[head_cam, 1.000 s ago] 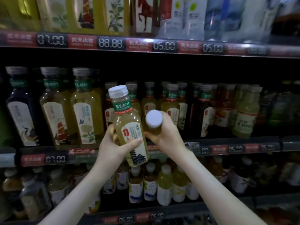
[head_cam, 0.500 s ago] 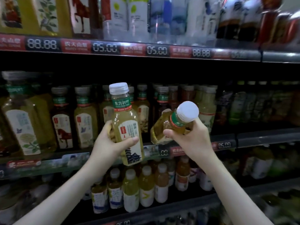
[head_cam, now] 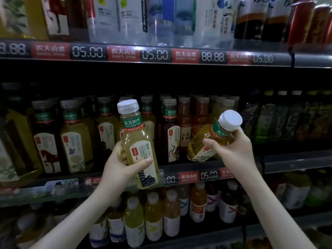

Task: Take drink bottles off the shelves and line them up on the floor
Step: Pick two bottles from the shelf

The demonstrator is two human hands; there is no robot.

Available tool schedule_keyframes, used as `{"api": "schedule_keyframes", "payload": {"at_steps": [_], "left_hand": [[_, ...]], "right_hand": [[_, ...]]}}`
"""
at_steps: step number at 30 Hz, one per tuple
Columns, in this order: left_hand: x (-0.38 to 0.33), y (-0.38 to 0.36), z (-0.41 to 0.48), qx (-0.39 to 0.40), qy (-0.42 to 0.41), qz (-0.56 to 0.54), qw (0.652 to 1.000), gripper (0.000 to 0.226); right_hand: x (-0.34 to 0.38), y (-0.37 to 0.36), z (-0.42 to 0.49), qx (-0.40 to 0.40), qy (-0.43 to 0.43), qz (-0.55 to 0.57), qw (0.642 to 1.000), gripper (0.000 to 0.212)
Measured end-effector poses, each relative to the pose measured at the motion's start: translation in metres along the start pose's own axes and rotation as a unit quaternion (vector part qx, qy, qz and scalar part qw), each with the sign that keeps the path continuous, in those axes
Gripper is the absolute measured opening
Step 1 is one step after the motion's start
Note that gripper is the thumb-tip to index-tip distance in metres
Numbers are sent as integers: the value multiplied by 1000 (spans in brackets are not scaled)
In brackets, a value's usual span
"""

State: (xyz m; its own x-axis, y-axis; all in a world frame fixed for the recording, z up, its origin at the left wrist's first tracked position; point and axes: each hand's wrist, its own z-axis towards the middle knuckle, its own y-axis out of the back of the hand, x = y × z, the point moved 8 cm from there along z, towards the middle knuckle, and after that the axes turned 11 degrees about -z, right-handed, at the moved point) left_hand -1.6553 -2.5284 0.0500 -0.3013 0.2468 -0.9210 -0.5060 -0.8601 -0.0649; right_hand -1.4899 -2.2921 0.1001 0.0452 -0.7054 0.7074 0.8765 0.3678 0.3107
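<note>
Head view, only one cam. Landmark: middle shelf rail (head_cam: 188, 177), the strip with red brand tags and "05.00" price displays.

Left hand (head_cam: 120, 169) wrapped around the lower body of a green tea bottle (head_cam: 139, 151): thumb across the front label, fingers behind. Bottle near upright, slight lean, white cap up, green neck band, pale yellow-green liquid. Its base overlaps the rail in frame; off the shelf, held in front of it.

Right hand (head_cam: 233, 150) gripping a second tea bottle (head_cam: 206, 142) around the shoulder, just under the white cap. This one is tilted hard, cap up and to the right, base down-left, sitting just above the rail. Can't tell if the base touches the shelf.

The two bottles are apart, not touching.

Behind them, above the rail: a row of shelved tea bottles (head_cam: 77, 141), yellow and dark ones, label art of horse, bird, crane. Below the rail: smaller juice bottles (head_cam: 154, 218) with white caps. Top shelf, well above the rail: water bottles (head_cam: 161, 18); red cans (head_cam: 305, 20) at far right.

Floor not in frame.
</note>
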Motion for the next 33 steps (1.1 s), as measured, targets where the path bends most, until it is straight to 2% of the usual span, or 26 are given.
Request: {"api": "schedule_keyframes", "payload": {"at_steps": [4, 9, 16, 20, 24, 33], "left_hand": [[2, 34, 0, -44, 13, 9, 999, 62], [-2, 70, -6, -83, 17, -5, 996, 47], [-13, 105, -14, -95, 22, -7, 995, 59], [-16, 119, -18, -93, 20, -5, 995, 56], [-17, 128, -21, -85, 15, -6, 996, 54], [-23, 141, -28, -56, 7, -19, 998, 57]], "right_hand": [[31, -21, -1, 44, 41, 2, 998, 46], [60, -45, 2, 92, 57, 12, 994, 45], [83, -86, -2, 140, 45, 35, 989, 43], [91, -106, 0, 135, 31, 53, 989, 43], [92, -117, 7, 145, 26, 24, 989, 45], [74, -101, 20, 101, -25, -18, 994, 35]]}}
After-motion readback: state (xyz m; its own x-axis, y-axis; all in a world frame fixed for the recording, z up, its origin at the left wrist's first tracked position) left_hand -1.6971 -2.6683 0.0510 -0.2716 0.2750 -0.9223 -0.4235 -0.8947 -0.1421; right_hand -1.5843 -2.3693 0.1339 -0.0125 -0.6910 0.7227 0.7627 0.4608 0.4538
